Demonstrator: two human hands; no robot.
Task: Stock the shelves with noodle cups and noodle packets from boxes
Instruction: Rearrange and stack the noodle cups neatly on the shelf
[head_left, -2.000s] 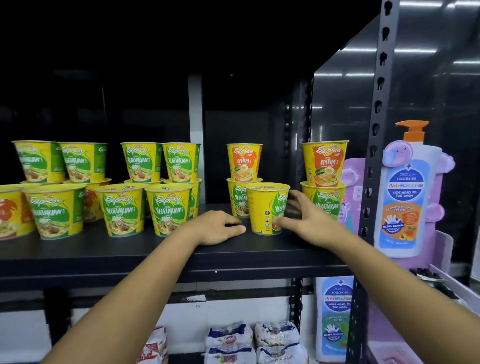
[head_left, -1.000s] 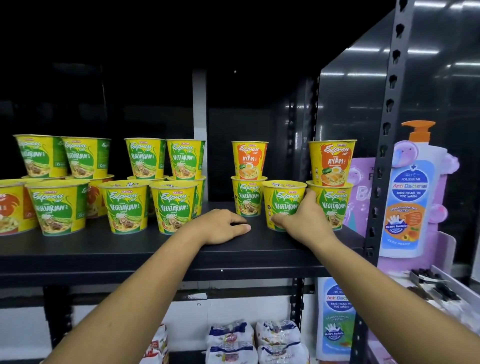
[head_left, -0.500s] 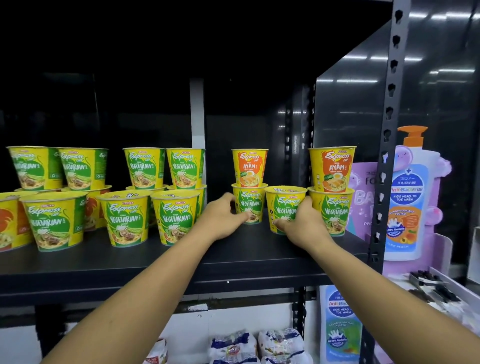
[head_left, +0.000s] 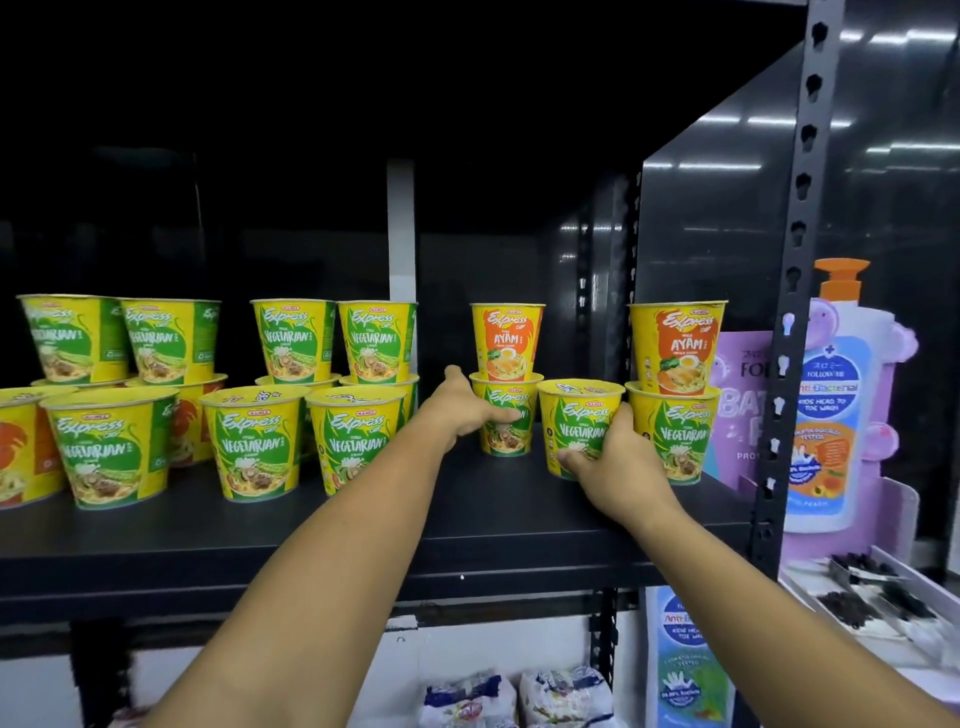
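The right hand (head_left: 618, 478) is curling round the lower wall of a yellow-and-green paper noodle cup (head_left: 579, 423) on the black metal shelf (head_left: 467, 525). The left hand (head_left: 462, 410) is wrapping the bottom cup of the neighbouring stack (head_left: 511, 439). Probably light and crushable, these are wanting gentle mid-wall grips.

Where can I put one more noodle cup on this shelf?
The front strip of the shelf, before the cups, is bare. So is the lid of the single cup the right hand grips. Left of the bottom cup the left hand holds, stacked cups crowd together.
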